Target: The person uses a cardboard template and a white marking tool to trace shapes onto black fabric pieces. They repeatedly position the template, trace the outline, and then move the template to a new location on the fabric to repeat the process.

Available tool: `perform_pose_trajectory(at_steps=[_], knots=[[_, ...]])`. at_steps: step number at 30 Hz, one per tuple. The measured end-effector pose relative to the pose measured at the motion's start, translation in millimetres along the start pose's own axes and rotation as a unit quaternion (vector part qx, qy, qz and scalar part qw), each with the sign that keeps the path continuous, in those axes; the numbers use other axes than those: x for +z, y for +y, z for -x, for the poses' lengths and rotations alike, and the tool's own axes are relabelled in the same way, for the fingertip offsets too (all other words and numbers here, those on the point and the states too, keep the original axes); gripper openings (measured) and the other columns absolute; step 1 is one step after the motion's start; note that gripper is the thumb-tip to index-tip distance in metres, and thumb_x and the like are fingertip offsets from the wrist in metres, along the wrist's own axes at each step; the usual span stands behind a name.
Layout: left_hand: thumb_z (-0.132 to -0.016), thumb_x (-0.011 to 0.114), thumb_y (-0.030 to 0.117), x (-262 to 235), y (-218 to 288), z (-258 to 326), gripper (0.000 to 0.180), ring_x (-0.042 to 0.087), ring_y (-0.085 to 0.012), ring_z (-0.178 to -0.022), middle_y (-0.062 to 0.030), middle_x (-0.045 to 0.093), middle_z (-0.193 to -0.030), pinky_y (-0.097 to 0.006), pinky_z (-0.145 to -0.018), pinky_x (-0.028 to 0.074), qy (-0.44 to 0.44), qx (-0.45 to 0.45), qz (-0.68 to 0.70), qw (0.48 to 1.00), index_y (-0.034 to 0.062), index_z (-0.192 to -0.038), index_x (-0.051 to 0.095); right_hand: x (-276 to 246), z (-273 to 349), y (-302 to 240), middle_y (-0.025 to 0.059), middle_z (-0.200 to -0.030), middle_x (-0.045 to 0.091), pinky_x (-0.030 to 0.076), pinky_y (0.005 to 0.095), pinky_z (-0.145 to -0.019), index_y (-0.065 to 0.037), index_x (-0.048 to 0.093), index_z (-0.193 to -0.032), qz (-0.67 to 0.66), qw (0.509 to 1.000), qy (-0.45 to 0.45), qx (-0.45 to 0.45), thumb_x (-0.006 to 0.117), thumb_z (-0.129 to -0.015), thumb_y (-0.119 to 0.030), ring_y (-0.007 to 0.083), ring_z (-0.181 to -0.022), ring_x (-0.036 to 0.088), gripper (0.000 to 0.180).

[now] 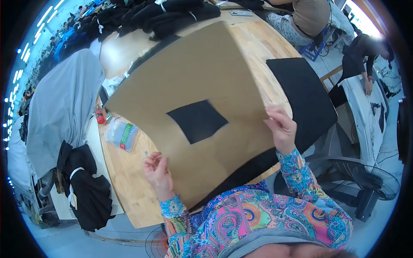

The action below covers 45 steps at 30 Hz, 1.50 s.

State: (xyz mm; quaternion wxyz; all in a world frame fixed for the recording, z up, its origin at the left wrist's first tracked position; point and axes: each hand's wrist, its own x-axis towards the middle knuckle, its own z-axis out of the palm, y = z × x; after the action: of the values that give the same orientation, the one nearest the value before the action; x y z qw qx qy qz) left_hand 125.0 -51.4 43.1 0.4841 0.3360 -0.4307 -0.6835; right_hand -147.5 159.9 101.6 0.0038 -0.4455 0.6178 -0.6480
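Note:
A large brown sheet (172, 81), stiff like cardboard, is tilted over the wooden table in front of me. Near its middle shows a black four-sided patch (198, 121); I cannot tell whether it is a hole or a piece on top. My right hand (282, 130) pinches the sheet's right edge between thumb and fingers. At the near left edge, my left hand (159, 174) is closed on the sheet, its fingertips slightly blurred. Black fabric (247, 172) lies under the near edge, partly hidden, and a black fabric panel (303, 92) is spread to the right.
Left on the wooden table (124, 189) are a clear plastic packet (121, 134) and a small red container (100, 115). Black bundles (172, 17) line the far side; another tied bundle (88, 187) is at left. A fan (365, 182) stands right. Two people work beyond.

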Motion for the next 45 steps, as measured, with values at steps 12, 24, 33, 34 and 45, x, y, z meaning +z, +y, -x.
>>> perform_pose_trajectory(at_steps=[12,24,33,34,45], knots=[[-0.081,0.063,-0.003,-201.7,70.4,-69.2,0.019,0.058,-0.018,-0.089,-0.0105,0.059,-0.098,-0.029,-0.08,0.048,0.223,0.156,-0.275,0.922,0.0029,-0.088,0.047,-34.5,62.5,47.8,0.0128,-0.107,0.055,0.042,0.0367,-0.09,-0.001,0.059,-0.11,0.362,0.906,-0.083,0.205,0.07,-0.074,-0.012,0.0301,-0.103,0.051,0.04],[-0.063,0.079,0.01,-3.0,-15.7,72.7,0.029,0.054,-0.0285,-0.092,-0.009,0.06,-0.095,-0.038,-0.077,0.044,-0.506,0.189,-0.445,0.714,0.0066,-0.075,0.052,-29.9,99.6,22.3,0.0112,-0.105,0.055,0.042,0.0395,-0.09,-0.004,0.063,-0.1,0.347,0.915,-0.153,0.139,0.073,-0.069,-0.011,0.03,-0.106,0.05,0.034],[-0.072,0.065,0.01,0.4,-4.0,79.4,0.02,0.053,-0.0233,-0.094,-0.0051,0.058,-0.098,-0.037,-0.081,0.038,-0.593,0.195,-0.501,0.599,0.007,-0.089,0.054,-17.4,123.6,16.0,0.0119,-0.129,0.044,0.024,0.0508,-0.109,-0.011,0.059,-0.116,0.218,0.892,-0.381,0.108,0.081,-0.061,-0.02,0.0325,-0.129,0.033,0.06],[-0.071,0.065,0.008,1.4,-2.6,79.5,0.021,0.053,-0.0241,-0.093,-0.0057,0.058,-0.097,-0.037,-0.081,0.039,-0.598,0.196,-0.501,0.594,0.0063,-0.089,0.054,-18.8,122.4,17.0,0.0118,-0.129,0.045,0.024,0.0507,-0.109,-0.011,0.059,-0.116,0.217,0.892,-0.383,0.109,0.08,-0.061,-0.02,0.0325,-0.129,0.033,0.06],[-0.069,0.057,-0.007,-6.2,2.0,84.4,0.02,0.055,-0.0309,-0.077,-0.0129,0.059,-0.084,-0.039,-0.07,0.048,-0.571,0.142,-0.492,0.641,0.0025,-0.085,0.051,-26.2,129.3,30.4,0.0114,-0.126,0.049,0.027,0.0476,-0.107,-0.007,0.063,-0.109,0.167,0.913,-0.358,0.098,0.074,-0.072,-0.021,0.0332,-0.127,0.036,0.04]])
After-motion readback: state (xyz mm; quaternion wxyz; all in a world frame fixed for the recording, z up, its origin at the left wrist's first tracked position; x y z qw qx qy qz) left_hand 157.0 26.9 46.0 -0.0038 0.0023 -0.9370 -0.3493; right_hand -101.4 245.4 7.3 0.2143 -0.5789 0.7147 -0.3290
